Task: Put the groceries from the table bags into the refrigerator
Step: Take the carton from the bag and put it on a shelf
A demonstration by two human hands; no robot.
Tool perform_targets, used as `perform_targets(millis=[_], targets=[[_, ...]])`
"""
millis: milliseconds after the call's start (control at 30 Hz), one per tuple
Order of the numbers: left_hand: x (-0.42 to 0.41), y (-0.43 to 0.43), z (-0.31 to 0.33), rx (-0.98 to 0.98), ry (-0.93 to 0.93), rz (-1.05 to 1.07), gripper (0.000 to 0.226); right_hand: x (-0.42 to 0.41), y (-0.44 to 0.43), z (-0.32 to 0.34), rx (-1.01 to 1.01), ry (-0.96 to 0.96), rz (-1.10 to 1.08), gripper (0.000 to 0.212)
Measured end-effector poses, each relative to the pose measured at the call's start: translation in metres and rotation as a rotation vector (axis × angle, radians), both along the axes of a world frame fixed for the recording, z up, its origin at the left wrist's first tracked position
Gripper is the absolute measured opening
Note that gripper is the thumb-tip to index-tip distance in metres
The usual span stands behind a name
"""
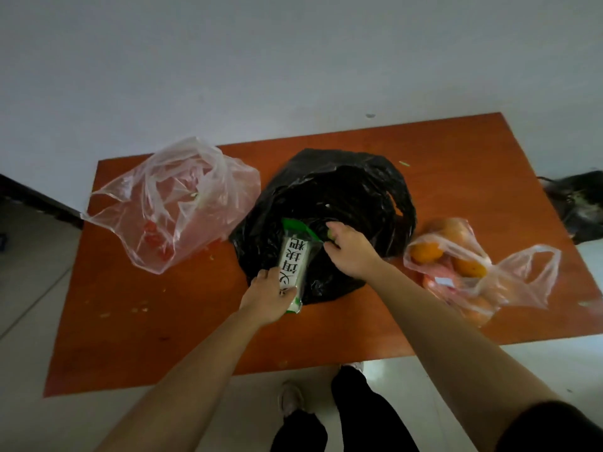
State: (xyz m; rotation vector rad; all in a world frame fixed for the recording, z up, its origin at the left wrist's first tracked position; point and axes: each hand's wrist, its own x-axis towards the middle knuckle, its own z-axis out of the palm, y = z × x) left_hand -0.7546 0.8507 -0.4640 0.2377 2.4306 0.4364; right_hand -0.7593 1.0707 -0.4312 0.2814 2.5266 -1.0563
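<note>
Orange-brown wooden table (456, 158), set against a plain pale grey wall (261, 60). Light tiled floor (32, 282). Dark baseboard (39, 199), left. Light dim.

Sleeve: you are wearing a dark short sleeve (554, 429) on your right arm; it is showing only at the lower right corner, and its fabric is looking plain and unmarked.
Forearms: your right forearm (434, 321) is showing bare below that sleeve; your left forearm (202, 370) is showing bare all the way to the picture's edge.
Hands: your left hand (270, 295) and right hand (349, 252) are both going ungloved.
Trousers: you are wearing black trousers (362, 415), loose at the legs.
Shoes: you are wearing pale, light-coloured shoes (290, 399); the dim light is blurring their detail, and the right one is peeking out only at its toe.
</note>
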Motion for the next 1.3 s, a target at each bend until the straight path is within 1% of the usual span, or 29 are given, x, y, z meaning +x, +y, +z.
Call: perform_targets(millis=[67, 100, 133, 200, 233, 267, 333, 400, 467, 500, 567, 633, 700, 733, 767, 867, 933, 1000, 1100, 1133, 1267, 1300], targets=[[-0.002, 0.004, -0.007, -0.026, 0.012, 0.044, 0.067, -0.013, -0.003, -0.014, -0.039, -0.074, 0.020, 0.064], [-0.004, 0.007, -0.010, -0.037, 0.020, 0.074, 0.071, -0.020, -0.003, -0.022, -0.029, -0.095, 0.039, 0.063], [-0.006, 0.011, -0.012, -0.048, 0.022, 0.106, 0.075, -0.025, -0.004, -0.029, -0.015, -0.103, 0.065, 0.058], [-0.007, 0.017, -0.013, -0.070, 0.018, 0.146, 0.081, -0.030, -0.005, -0.041, 0.010, -0.082, 0.090, 0.037], [-0.006, 0.020, -0.014, -0.084, 0.022, 0.159, 0.081, -0.031, -0.005, -0.045, 0.013, -0.072, 0.082, 0.028], [-0.006, 0.022, -0.014, -0.098, 0.033, 0.173, 0.081, -0.032, -0.003, -0.046, 0.006, -0.062, 0.067, 0.022], [-0.005, 0.027, -0.010, -0.132, 0.049, 0.194, 0.080, -0.032, 0.002, -0.043, -0.072, -0.070, 0.011, 0.022], [-0.007, 0.031, -0.002, -0.170, 0.060, 0.181, 0.079, -0.032, 0.009, -0.035, -0.199, -0.112, -0.037, 0.025], [-0.009, 0.037, 0.009, -0.194, 0.069, 0.141, 0.075, -0.031, 0.015, -0.021, -0.267, -0.121, -0.057, 0.027], [-0.012, 0.040, 0.016, -0.195, 0.079, 0.125, 0.069, -0.030, 0.018, -0.012, -0.287, -0.113, -0.087, 0.030], [-0.019, 0.045, 0.033, -0.162, 0.114, 0.118, 0.050, -0.028, 0.023, 0.005, -0.346, -0.074, -0.205, 0.032], [-0.025, 0.050, 0.053, -0.068, 0.189, 0.133, 0.028, -0.022, 0.030, 0.025, -0.353, -0.020, -0.270, 0.028], [-0.033, 0.053, 0.073, 0.045, 0.250, 0.157, 0.015, -0.015, 0.038, 0.042, -0.370, 0.011, -0.308, 0.024], [-0.035, 0.054, 0.084, 0.094, 0.266, 0.129, 0.016, -0.007, 0.041, 0.053, -0.396, 0.029, -0.351, 0.024], [-0.035, 0.055, 0.091, 0.128, 0.277, 0.085, 0.022, 0.003, 0.044, 0.064, -0.418, 0.059, -0.399, 0.024], [-0.037, 0.062, 0.106, 0.228, 0.295, -0.015, 0.042, 0.041, 0.051, 0.104, -0.493, 0.222, -0.597, 0.025], [-0.029, 0.074, 0.112, 0.320, 0.266, -0.046, 0.052, 0.075, 0.055, 0.132, -0.585, 0.352, -0.775, 0.024], [-0.009, 0.094, 0.120, 0.463, 0.201, -0.071, 0.067, 0.116, 0.062, 0.158, -0.658, 0.468, -0.929, 0.022], [0.037, 0.137, 0.140, 0.690, 0.096, -0.153, 0.092, 0.184, 0.074, 0.192, -0.738, 0.603, -1.087, 0.025], [0.056, 0.153, 0.147, 0.751, 0.088, -0.196, 0.094, 0.210, 0.079, 0.204, -0.751, 0.652, -1.135, 0.025], [0.141, 0.217, 0.181, 0.887, 0.095, -0.382, 0.074, 0.317, 0.102, 0.240, -0.697, 0.838, -1.332, 0.023], [0.167, 0.232, 0.190, 0.903, 0.072, -0.435, 0.074, 0.348, 0.108, 0.245, -0.679, 0.884, -1.380, 0.022]])
